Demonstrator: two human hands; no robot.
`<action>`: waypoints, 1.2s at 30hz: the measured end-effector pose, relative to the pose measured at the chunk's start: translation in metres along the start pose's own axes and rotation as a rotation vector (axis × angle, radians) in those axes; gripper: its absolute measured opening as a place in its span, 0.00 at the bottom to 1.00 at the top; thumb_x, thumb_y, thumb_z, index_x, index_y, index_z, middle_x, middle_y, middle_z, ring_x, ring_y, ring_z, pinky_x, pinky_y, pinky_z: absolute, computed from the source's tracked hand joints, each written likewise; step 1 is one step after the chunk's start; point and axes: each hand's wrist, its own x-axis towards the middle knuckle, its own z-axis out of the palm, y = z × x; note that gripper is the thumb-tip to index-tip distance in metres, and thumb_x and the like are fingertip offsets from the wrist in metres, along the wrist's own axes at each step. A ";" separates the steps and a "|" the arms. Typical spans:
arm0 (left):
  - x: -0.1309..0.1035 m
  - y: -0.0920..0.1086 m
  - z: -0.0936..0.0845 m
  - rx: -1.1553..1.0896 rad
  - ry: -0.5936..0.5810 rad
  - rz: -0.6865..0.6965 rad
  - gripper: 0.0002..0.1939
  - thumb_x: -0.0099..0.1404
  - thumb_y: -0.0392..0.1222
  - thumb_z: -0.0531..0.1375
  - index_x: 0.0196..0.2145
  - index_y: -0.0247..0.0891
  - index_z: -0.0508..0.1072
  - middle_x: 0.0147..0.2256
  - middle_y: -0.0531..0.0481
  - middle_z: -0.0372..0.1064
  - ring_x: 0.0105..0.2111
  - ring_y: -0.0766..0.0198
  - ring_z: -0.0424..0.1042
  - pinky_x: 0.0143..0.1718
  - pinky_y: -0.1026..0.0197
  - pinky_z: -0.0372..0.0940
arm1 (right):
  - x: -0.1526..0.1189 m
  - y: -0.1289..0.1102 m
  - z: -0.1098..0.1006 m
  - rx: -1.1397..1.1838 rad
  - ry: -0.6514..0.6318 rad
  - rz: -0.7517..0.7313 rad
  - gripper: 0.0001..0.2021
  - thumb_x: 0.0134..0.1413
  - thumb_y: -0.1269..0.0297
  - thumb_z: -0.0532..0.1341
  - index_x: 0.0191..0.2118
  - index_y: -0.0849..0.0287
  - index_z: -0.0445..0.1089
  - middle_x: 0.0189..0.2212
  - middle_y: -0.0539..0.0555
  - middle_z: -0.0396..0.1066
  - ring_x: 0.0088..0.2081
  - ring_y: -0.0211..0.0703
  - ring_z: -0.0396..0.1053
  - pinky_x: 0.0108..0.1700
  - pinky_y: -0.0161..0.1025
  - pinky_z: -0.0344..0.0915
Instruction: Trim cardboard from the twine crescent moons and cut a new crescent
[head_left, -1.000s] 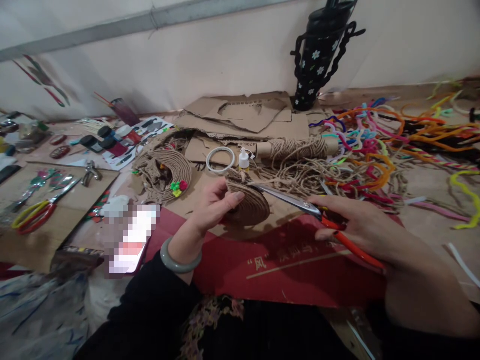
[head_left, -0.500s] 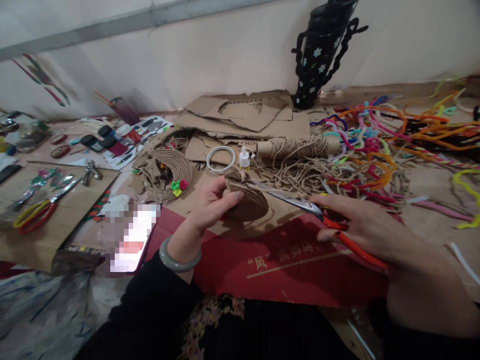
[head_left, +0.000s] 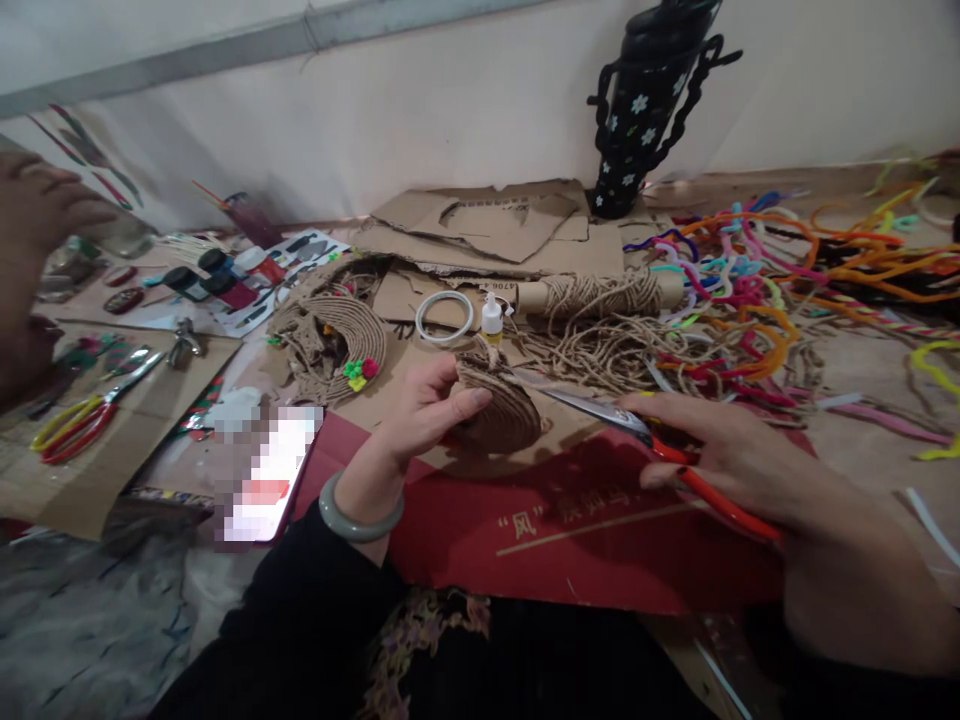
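Note:
Between the thumb and fingers of my left hand (head_left: 431, 408) is a round coil of brown twine (head_left: 504, 412), tilted so that its ridged side shows. My right hand (head_left: 757, 470) grips the red handles of a pair of scissors (head_left: 592, 405). The scissors' blades point left and their tips reach the top edge of the coil, by a twine end. Whether the tips touch the twine is too small to tell. Just behind the coil stands a small white-capped glue bottle (head_left: 492, 316). Loose twine (head_left: 600, 350) lies behind the blades.
A red board (head_left: 585, 560) lies beneath my hands. To the left are a phone (head_left: 274, 480), other scissors (head_left: 97, 410), paint jars (head_left: 217, 275) and a person's hand (head_left: 45, 215). A decorated twine coil (head_left: 349, 335), pipe cleaners (head_left: 757, 260) and a black tumbler (head_left: 641, 115) sit farther back.
Another person's hand has come in at the far left. The coil in my left hand has shifted slightly right and down. My right hand keeps its grip on the scissors.

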 end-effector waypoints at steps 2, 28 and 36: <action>0.000 0.000 -0.001 0.035 -0.014 0.039 0.13 0.63 0.51 0.66 0.36 0.38 0.79 0.32 0.50 0.77 0.31 0.65 0.73 0.35 0.63 0.68 | 0.000 -0.002 0.000 -0.015 0.026 0.014 0.30 0.47 0.47 0.69 0.54 0.56 0.75 0.42 0.58 0.80 0.38 0.54 0.79 0.43 0.49 0.77; -0.004 -0.002 -0.003 0.200 -0.058 0.068 0.15 0.64 0.53 0.64 0.42 0.41 0.80 0.39 0.46 0.81 0.39 0.58 0.78 0.42 0.57 0.71 | -0.001 -0.013 -0.001 0.044 -0.055 -0.004 0.25 0.53 0.56 0.68 0.57 0.56 0.74 0.46 0.59 0.80 0.44 0.55 0.78 0.46 0.42 0.75; -0.002 0.000 -0.002 0.183 -0.039 0.050 0.16 0.63 0.55 0.64 0.35 0.38 0.79 0.32 0.47 0.78 0.32 0.61 0.75 0.34 0.60 0.70 | -0.004 -0.001 0.012 0.071 -0.001 -0.067 0.26 0.54 0.46 0.67 0.56 0.51 0.74 0.44 0.54 0.81 0.41 0.53 0.80 0.44 0.45 0.78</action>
